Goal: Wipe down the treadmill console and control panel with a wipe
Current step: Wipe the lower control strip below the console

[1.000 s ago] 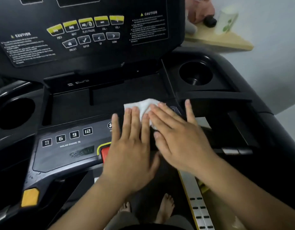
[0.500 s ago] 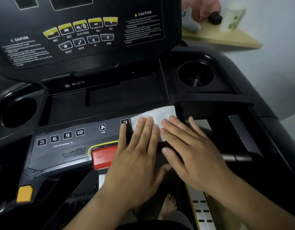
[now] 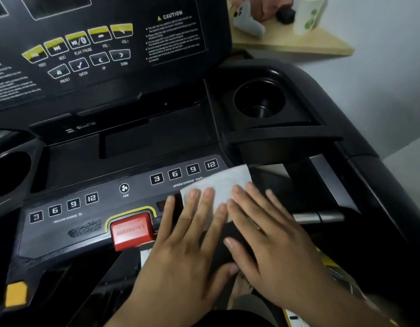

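Wipe [image 3: 219, 185] slid right, baring SPEED CHOICE [image 3: 184, 182]; left hand [image 3: 187, 253], right hand [image 3: 277, 251] press, fingers [image 3: 192, 208] flat

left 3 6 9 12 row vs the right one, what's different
The left row, labelled incline choice, sits left of the fan button; the right row, labelled speed choice, right of it. The wipe lies just below the right row, away from the left. Both read 3, 6, 9, 12.

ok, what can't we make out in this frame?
Head view only:
- Right end of the control panel: covered by the wipe, left hand and right hand.
- Caution text: too small and blurred to read.
- Top display: cut off by the top edge.
- Left cup holder: cut off by the left edge.
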Demonstrator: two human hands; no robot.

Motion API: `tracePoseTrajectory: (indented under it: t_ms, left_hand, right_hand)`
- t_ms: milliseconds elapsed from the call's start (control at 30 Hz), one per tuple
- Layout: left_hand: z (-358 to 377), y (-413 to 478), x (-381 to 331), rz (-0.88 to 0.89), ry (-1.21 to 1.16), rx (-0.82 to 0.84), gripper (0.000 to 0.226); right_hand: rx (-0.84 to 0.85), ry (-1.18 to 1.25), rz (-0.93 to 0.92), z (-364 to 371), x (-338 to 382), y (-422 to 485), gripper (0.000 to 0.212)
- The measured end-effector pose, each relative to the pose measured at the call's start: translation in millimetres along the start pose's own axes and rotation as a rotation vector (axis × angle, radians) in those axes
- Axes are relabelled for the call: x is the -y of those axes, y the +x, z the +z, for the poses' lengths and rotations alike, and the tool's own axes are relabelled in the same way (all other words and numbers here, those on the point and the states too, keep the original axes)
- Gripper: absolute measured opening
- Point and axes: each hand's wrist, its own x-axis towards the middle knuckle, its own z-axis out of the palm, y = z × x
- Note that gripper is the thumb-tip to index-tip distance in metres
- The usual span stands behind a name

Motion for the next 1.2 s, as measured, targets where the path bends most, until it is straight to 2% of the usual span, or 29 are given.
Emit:
tracePoseTrajectory:
  t_ms: [233, 400, 533, 700, 833, 933, 1100, 1200]
  left_hand:
    - [-5.8, 43.7, 15.4, -0.152, 0.046, 0.019, 0.076]
    - [6.1, 13.4, -27.8, -0.016, -0.007, -0.004, 0.081]
    - [21.1, 4.5, -43.0, 0.078, 0.093, -0.036, 0.08]
    - [14.8, 2.7, -8.3, 0.022, 0.081, -0.039, 0.079]
    - [4.5, 1.8, 42.0, -0.097, 0.117, -0.048, 0.074]
    - [3.7, -23.1, 68.0, -0.125, 0.091, -0.018, 0.075]
    - [8.6, -67.7, 67.4, -0.031, 0.046, -0.032, 0.079]
    - [12.8, -51.8, 44.1, 0.072, 0.047, -0.011, 0.083]
  right_hand:
    - [0.061, -0.041, 0.022, -0.2, -0.5, 60.5, 0.058]
    - [0.089, -0.025, -0.004, -2.4, -9.1, -3.2, 0.058]
    - [0.073, -0.031, 0.006, 1.3, -13.1, -46.7, 0.06]
    - [0.061, -0.104, 0.046, 2.0, 2.8, -12.0, 0.06]
    - [0.078, -0.185, 0.041, 12.9, 41.7, 46.6, 0.06]
    - [0.079, -0.201, 0.025, 29.5, 75.8, 57.9, 0.063]
    - [0.084, -0.189, 0.033, 42.9, 98.0, 14.0, 0.068]
    - [0.08, -0.218, 0.13, 33.0, 81.3, -11.0, 0.064]
